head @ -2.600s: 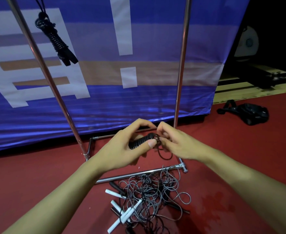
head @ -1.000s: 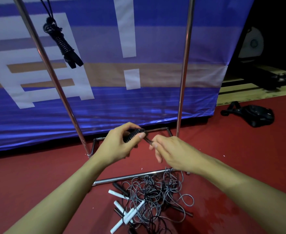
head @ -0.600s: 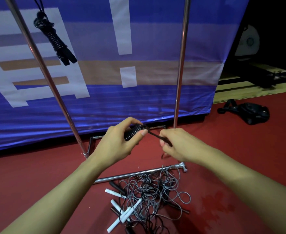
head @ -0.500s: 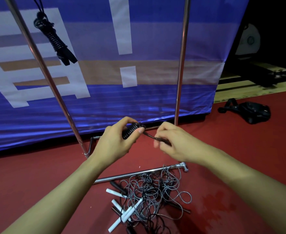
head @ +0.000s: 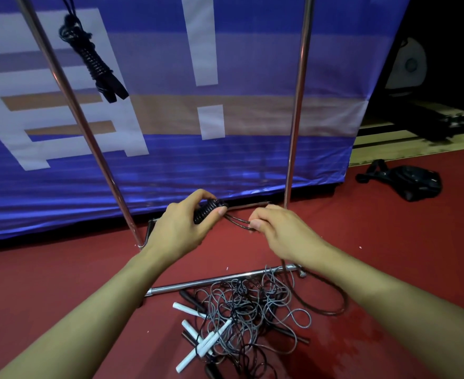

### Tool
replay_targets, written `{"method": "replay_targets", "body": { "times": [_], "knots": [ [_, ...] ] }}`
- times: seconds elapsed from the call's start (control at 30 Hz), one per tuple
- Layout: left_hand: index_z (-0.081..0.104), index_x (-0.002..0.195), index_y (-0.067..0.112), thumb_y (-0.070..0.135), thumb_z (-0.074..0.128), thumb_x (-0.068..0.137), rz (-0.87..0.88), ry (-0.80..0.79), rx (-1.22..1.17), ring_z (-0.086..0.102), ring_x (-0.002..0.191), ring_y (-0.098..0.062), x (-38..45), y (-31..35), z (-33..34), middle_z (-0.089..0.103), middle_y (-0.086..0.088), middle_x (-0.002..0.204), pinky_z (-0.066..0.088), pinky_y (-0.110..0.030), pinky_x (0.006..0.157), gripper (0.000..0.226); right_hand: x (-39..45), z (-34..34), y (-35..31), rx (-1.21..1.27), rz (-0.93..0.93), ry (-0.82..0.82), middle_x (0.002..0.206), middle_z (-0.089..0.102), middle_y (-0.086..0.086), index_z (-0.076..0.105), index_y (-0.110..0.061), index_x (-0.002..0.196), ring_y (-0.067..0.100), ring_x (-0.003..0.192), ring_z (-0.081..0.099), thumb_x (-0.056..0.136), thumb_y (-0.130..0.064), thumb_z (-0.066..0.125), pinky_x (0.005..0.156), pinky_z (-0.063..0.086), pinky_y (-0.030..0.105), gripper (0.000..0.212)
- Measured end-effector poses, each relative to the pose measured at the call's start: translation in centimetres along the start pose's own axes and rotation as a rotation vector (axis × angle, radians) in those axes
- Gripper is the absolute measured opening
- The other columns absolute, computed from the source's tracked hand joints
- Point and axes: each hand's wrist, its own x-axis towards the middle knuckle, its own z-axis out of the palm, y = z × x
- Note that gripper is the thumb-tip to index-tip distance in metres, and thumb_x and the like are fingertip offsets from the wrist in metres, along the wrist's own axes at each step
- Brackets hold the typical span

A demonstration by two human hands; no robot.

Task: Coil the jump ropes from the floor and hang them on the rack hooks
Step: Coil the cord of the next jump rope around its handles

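Note:
My left hand (head: 181, 228) grips a black jump rope coiled into a tight bundle (head: 207, 212) at chest height in front of the rack. My right hand (head: 277, 231) pinches the loose cord end (head: 237, 222) that runs out of the bundle to the right. A dark loop of cord (head: 321, 302) hangs from under my right hand to the floor. Another coiled black rope (head: 94, 61) hangs high on the rack at the upper left. A tangled pile of grey and black ropes with white handles (head: 236, 318) lies on the red floor below my hands.
The metal rack has two upright poles (head: 296, 105), with the left pole (head: 88, 138) slanting, and a base bar (head: 219, 280) on the floor. A blue and white banner (head: 225, 105) hangs behind it. A black bag (head: 414, 181) lies at the right.
My right hand has pulled away from the bundle to the right, drawing the cord end out taut. A dark loop now trails down to the floor.

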Motion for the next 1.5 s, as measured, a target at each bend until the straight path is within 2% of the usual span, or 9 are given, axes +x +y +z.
{"method": "replay_targets", "body": {
  "times": [0.13,0.27,0.47,0.83,0.93,1.17,1.3,1.4,1.5],
  "knots": [
    [0.055,0.105,0.044,0.083,0.050,0.085,-0.005,0.011,0.055,0.066,0.057,-0.015,0.2,-0.7,0.2,0.069,0.011,0.067,0.059,-0.043,0.065,0.045,-0.2,-0.2,-1.1,0.050,0.118,-0.126,0.070,0.069,-0.014,0.062,-0.028,0.084,-0.005,0.067,0.061,0.104,-0.026,0.054,0.070,0.047,0.023,0.022],
    [0.052,0.107,0.046,0.083,0.049,0.087,-0.031,0.015,0.126,0.067,0.061,-0.016,0.3,-1.4,0.1,0.069,0.011,0.070,0.060,-0.043,0.069,0.042,-1.0,0.8,-2.1,0.478,0.266,-0.444,0.071,0.070,-0.006,0.051,-0.020,0.101,0.015,0.061,0.063,0.107,-0.011,0.044,0.055,0.044,0.024,0.013],
    [0.051,0.109,0.043,0.078,0.051,0.089,-0.104,0.000,0.236,0.067,0.074,-0.023,0.3,-2.4,0.2,0.068,0.007,0.072,0.052,-0.037,0.066,0.041,-1.0,-0.6,-3.2,0.670,0.363,-0.560,0.089,0.076,0.010,0.046,-0.007,0.117,0.014,0.057,0.067,0.103,0.004,0.039,0.037,0.034,0.014,0.020],
    [0.054,0.111,0.039,0.072,0.053,0.093,-0.293,0.064,0.345,0.067,0.096,-0.038,0.9,-5.9,-1.2,0.070,-0.009,0.100,0.046,-0.040,0.072,0.038,-1.5,-1.9,-3.2,0.636,0.306,-0.645,0.083,0.076,-0.001,0.052,-0.006,0.121,0.010,0.060,0.068,0.106,-0.001,0.045,0.045,0.039,0.015,0.017],
    [0.055,0.113,0.033,0.069,0.055,0.093,-0.470,0.183,0.337,0.067,0.100,-0.043,0.3,-9.8,-3.5,0.071,-0.017,0.104,0.051,-0.046,0.078,0.042,-2.3,-2.9,-3.5,0.669,0.220,-0.725,0.099,0.077,0.004,0.059,-0.004,0.118,0.012,0.065,0.067,0.108,-0.002,0.041,0.068,0.055,0.025,0.020],
    [0.069,0.102,0.021,0.053,0.065,0.096,-0.461,0.072,0.138,0.064,0.042,-0.013,-1.3,-12.1,-5.8,0.067,0.005,0.061,0.054,-0.030,0.051,0.033,-2.7,-1.8,-3.1,0.377,0.078,-0.454,0.108,0.075,0.000,0.065,-0.018,0.120,0.015,0.080,0.070,0.109,-0.021,0.045,0.076,0.063,0.035,0.023],
    [0.073,0.100,0.022,0.050,0.066,0.096,-0.286,0.014,0.020,0.058,0.045,0.002,-0.5,-7.0,-5.5,0.062,0.014,0.055,0.046,-0.027,0.053,0.029,-1.7,-0.3,-1.6,0.295,0.092,-0.380,0.109,0.075,-0.004,0.064,-0.035,0.117,0.017,0.091,0.075,0.101,-0.041,0.056,0.086,0.061,0.047,0.019],
    [0.073,0.105,0.022,0.043,0.063,0.100,-0.200,-0.115,-0.175,0.055,0.044,-0.008,-0.9,-2.7,-5.5,0.062,0.010,0.058,0.046,-0.023,0.046,0.023,-0.9,0.2,-1.1,0.240,0.061,-0.289,0.117,0.064,-0.013,0.059,-0.036,0.128,0.007,0.098,0.072,0.098,-0.045,0.060,0.096,0.057,0.042,0.031],
    [0.071,0.108,0.021,0.039,0.059,0.103,-0.143,-0.267,-0.386,0.054,0.047,-0.017,-1.3,1.2,-5.6,0.063,0.003,0.063,0.045,-0.025,0.045,0.022,-0.7,0.3,-1.3,0.173,-0.005,-0.164,0.150,0.036,-0.005,0.037,-0.025,0.153,0.011,0.138,0.047,0.094,-0.044,0.068,0.113,0.045,0.037,0.069]
  ]
}}
